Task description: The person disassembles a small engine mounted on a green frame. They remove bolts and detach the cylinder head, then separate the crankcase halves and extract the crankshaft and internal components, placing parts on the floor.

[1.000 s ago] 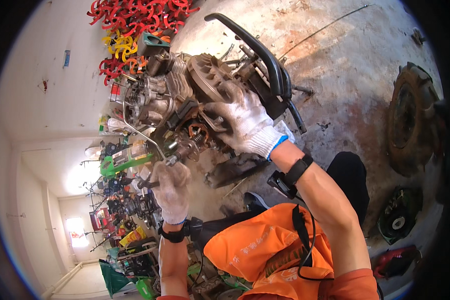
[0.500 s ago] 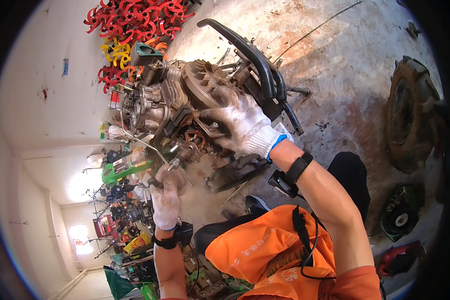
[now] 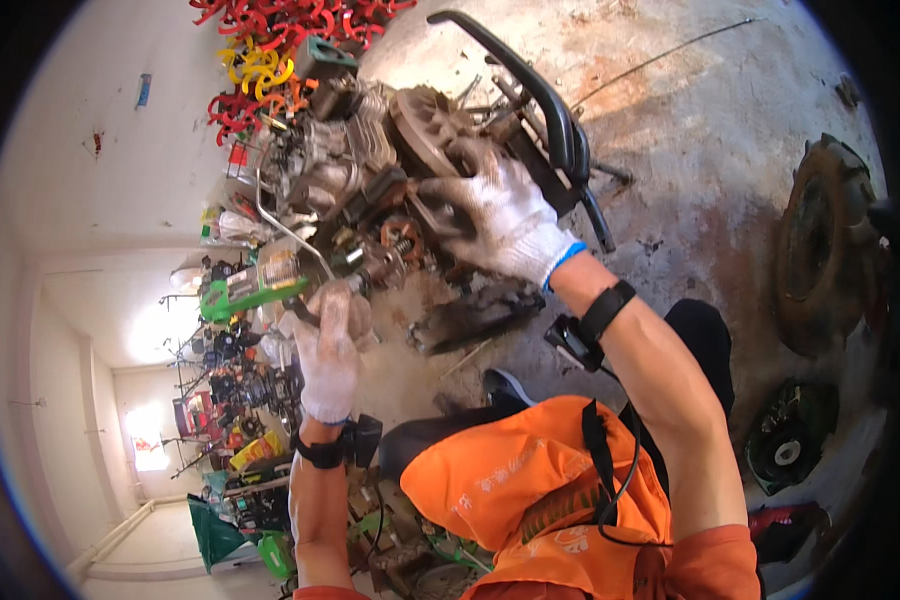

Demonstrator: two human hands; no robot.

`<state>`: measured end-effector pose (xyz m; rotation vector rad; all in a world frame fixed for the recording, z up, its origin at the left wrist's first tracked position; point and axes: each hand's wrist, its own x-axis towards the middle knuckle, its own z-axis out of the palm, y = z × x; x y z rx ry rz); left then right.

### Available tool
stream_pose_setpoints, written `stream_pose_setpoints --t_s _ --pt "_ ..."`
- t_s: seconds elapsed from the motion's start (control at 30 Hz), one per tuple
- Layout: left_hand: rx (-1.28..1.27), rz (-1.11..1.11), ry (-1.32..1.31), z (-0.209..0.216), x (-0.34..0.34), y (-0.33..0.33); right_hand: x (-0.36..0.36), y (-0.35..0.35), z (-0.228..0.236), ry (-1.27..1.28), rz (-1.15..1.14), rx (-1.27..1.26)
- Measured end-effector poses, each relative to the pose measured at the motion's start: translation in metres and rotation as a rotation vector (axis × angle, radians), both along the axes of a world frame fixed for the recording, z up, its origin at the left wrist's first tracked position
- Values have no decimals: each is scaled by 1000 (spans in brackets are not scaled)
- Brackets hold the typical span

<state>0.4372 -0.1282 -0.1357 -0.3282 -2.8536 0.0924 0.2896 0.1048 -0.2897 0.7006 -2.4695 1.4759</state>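
Note:
A dirty small engine point(image 3: 335, 160) with a finned cylinder stands in front of me, its finned flywheel point(image 3: 425, 130) toward the right. My right hand point(image 3: 500, 215), in a soiled white knit glove, is closed on the engine's near right side, just below the flywheel. At the engine's lower end, my gloved left hand point(image 3: 330, 345) is closed by a rounded metal part point(image 3: 378, 265). What its fingers hold is hidden behind the glove. A thin bent metal rod point(image 3: 295, 235) runs down the engine's left side toward that hand. Beside the part shows a coil spring point(image 3: 402, 243).
A black curved handlebar point(image 3: 530, 85) rises beyond my right hand. Under the engine lies a dark part point(image 3: 475, 315) on the floor. Right stand a lugged tyre point(image 3: 820, 240) and a dark round housing point(image 3: 790, 440). Red curved blades point(image 3: 300, 25) are piled at the back; machines line the left wall.
The whole view has shifted slightly, so the engine sits a little farther right. My left hand has turned a little at the metal part; my right hand keeps its hold on the engine.

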Motion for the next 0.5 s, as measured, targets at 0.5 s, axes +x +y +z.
stream_pose_setpoints --t_s 0.5 --pt "1124 318 -24 -6 -15 45 0 1 -11 55 -53 -88"
